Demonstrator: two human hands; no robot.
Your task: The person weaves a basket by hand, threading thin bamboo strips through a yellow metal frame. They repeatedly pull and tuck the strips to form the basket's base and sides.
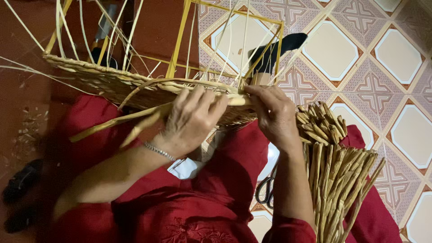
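Crowding hands point(193, 119), straw bundle point(335, 166), scissors point(265, 189)

scissors point(266, 189) on patterned floor tiles point(396, 58) | black sock point(276, 49) | red cloth point(373, 211)

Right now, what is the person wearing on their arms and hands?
Both hands are bare, with no gloves or rings visible. The left hand has a thin silver chain bracelet at the wrist. The right hand has a bare wrist. A dark red cloth sleeve begins near the right elbow.
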